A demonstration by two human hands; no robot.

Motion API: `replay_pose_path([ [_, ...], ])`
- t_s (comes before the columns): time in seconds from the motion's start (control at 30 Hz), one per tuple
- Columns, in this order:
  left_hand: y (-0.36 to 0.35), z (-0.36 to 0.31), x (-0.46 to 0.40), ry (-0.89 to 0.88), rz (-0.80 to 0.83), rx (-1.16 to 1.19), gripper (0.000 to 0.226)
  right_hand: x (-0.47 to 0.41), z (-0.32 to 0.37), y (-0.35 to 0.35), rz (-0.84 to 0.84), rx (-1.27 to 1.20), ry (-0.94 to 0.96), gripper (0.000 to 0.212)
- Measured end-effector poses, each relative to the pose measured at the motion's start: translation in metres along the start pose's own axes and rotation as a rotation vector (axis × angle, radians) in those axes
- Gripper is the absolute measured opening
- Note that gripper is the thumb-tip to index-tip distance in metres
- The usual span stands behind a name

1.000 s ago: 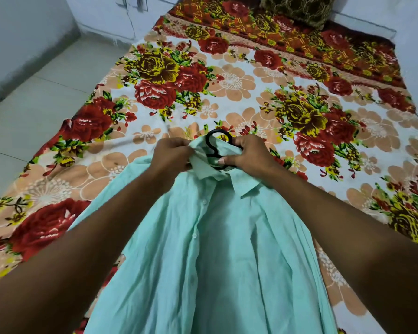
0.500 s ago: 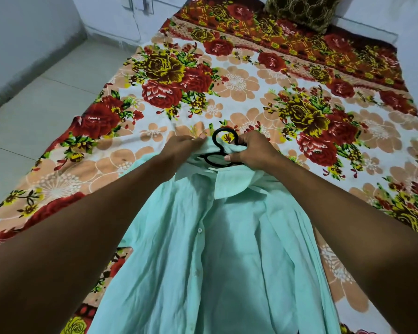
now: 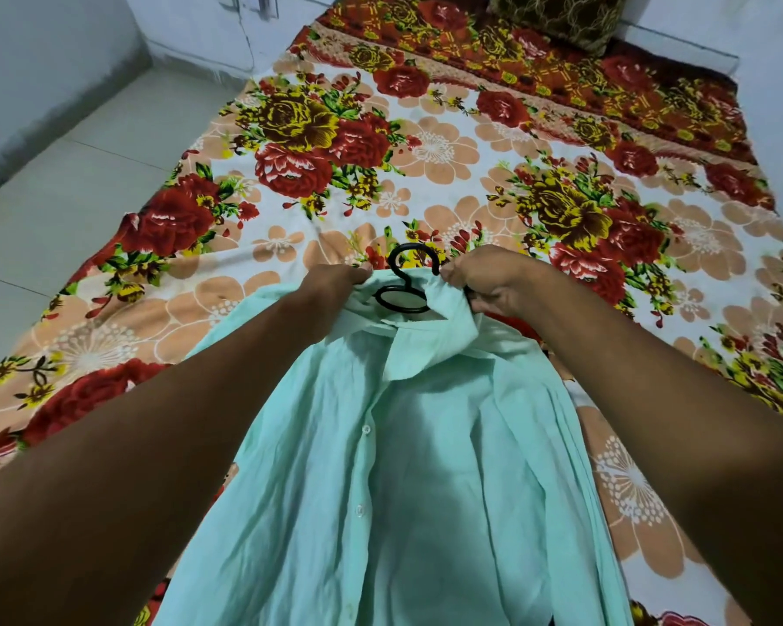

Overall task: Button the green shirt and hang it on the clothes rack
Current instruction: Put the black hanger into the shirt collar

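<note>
- Across the bed [image 3: 448, 142] a flowered sheet lies flat, with bare room beyond the hands up to a dark pillow [image 3: 557, 15] at the far edge.
- Left of the bed's edge, tiled floor [image 3: 64, 173] runs to the wall.
- Near the bed's front, the shirt [image 3: 380, 490] lies spread face up, collar away from the person, placket open below the collar with two buttons showing.
- A black hanger [image 3: 403, 293] sits inside the collar; its hook and loop stick out past the neck, and the rest is hidden under cloth.
- Left hand [image 3: 335, 286] is closed, pinching the collar's left side.
- Right hand [image 3: 489, 282] is closed on the collar's right side, perhaps on the hanger's arm too.
- Both forearms reach straight forward, hands apart with the hook between them.
</note>
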State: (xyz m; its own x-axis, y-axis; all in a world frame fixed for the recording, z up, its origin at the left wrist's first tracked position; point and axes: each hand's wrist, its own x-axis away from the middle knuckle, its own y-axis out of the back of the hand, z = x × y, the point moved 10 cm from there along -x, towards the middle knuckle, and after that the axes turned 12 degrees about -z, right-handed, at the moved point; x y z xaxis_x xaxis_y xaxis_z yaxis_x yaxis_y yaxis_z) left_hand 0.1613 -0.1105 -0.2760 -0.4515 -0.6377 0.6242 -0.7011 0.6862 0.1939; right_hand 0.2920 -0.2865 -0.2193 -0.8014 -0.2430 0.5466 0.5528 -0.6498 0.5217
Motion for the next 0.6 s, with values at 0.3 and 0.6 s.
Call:
replay_pose_path([
  [0.3,-0.009,0.016,-0.005,0.144,0.040,0.057,0.020,0.018,-0.016,-0.007,0.194,0.049,-0.087,0.036],
  [0.6,-0.009,0.018,-0.010,0.117,-0.016,0.080,0.027,0.036,-0.048,0.036,-0.150,0.202,-0.063,0.005],
])
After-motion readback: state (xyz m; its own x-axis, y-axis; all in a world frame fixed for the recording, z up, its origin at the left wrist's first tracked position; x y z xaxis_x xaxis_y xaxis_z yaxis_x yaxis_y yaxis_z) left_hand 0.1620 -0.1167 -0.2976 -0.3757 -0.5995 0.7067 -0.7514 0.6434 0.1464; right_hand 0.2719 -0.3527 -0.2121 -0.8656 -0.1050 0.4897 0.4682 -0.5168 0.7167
